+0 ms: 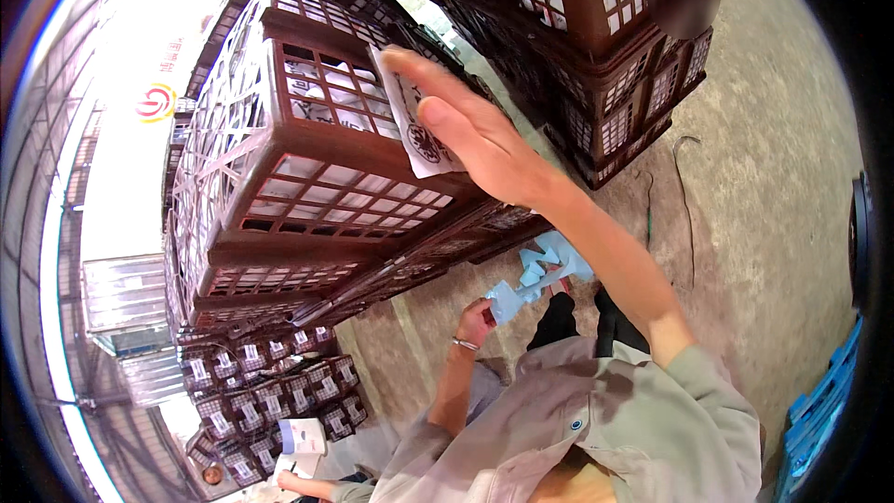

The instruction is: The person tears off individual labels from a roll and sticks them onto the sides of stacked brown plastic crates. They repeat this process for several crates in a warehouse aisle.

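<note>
Head view: a dark brown lattice crate (345,138), filled with white packages (326,93), is taken as the landmark. At the picture's right end of this crate, a white printed label (407,112) is covered in part by the right hand (475,135). Nothing is clenched by that hand: its fingers are held out straight and its thumb is set a little apart, with the label lying under the palm side against the crate. The printed part of the label is left showing beside the thumb, on the side toward the crate's lattice.

Below the crate in the picture, and apart from it, the near end of a folded light-blue strip (507,302) is grasped between the fingers of the left hand (477,317). From that grip the strip is trailed toward the picture's right, in loose folds above the floor (764,177). A bracelet (464,344) is worn on the left wrist.

To the picture's right of the crate, another crate stack (596,61) is seen; toward the lower left of the landmark, smaller dark crates (270,391) with white labels are stacked.
</note>
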Available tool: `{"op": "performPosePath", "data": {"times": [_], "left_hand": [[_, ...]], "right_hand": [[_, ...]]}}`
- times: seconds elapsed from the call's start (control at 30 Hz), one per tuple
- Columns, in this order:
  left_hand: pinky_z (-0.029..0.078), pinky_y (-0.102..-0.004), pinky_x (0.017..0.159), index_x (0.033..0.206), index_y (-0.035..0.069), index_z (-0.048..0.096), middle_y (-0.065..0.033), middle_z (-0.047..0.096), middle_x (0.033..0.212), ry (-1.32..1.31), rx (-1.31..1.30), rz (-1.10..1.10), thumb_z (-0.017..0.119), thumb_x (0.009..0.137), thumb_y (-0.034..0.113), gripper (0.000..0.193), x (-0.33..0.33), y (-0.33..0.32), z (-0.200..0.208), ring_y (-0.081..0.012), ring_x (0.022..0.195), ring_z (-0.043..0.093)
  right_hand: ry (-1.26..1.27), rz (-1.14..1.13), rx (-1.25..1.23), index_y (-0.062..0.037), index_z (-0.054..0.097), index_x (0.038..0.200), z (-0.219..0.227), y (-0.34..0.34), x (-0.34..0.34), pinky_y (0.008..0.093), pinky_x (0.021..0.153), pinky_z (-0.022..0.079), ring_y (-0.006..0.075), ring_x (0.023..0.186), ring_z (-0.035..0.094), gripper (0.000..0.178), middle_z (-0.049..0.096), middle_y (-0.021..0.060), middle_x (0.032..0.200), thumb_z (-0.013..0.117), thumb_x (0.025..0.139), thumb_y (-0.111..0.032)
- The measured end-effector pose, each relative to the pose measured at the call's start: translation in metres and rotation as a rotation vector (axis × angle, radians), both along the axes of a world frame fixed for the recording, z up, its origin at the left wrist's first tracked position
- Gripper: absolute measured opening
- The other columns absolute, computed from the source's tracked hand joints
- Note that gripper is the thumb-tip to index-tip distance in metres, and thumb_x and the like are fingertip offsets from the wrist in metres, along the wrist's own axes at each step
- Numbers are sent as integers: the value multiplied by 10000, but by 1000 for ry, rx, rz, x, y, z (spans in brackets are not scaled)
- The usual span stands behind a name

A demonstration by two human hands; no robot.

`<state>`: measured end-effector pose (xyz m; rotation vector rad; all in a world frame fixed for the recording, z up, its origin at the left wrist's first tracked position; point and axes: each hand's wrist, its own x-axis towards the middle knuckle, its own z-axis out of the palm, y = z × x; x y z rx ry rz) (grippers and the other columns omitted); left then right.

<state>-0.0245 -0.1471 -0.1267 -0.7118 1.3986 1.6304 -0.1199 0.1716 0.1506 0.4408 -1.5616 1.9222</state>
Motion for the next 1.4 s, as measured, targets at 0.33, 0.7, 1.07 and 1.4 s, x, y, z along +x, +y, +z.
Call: {"op": "performPosePath", "data": {"times": [0.33, 0.7, 1.07, 1.4], "left_hand": [[482, -335, 683, 891, 85, 594, -50, 624, 833, -23, -19, 32, 548, 820, 183, 129, 19, -9, -9, -192, 768, 602], [475, -285, 718, 857, 80, 580, -19, 609, 856, 130, 166, 72, 517, 812, 143, 101, 7, 20, 22, -154, 790, 585], [467, -361, 789, 1012, 5, 548, -75, 609, 928, 160, 733, 166, 471, 788, 135, 271, 24, 63, 114, -215, 878, 587], [438, -353, 840, 967, 11, 552, -99, 614, 961, 514, 385, 525, 490, 726, 83, 259, 91, -43, 101, -238, 921, 573]], "right_hand": [[-68, -74, 261, 37, 180, 1389, -6, -16, -22, 328, 1097, 108, 270, 1360, 156, 577, 188, 171, 1458, 296, 955, -325], [-79, -307, 411, 28, 470, 1213, -42, -19, 87, 414, 995, 305, 335, 1178, 428, 408, 464, 214, 1247, 482, 839, -133], [-392, 399, 703, -80, 499, 1211, -202, -35, 161, 408, 979, 339, 296, 1205, 392, 601, 451, 130, 1267, 697, 657, -206], [-680, 561, 831, 2, 578, 979, -254, -41, 206, 324, 658, 452, 255, 721, 559, 271, 612, 136, 808, 630, 766, -155]]}}
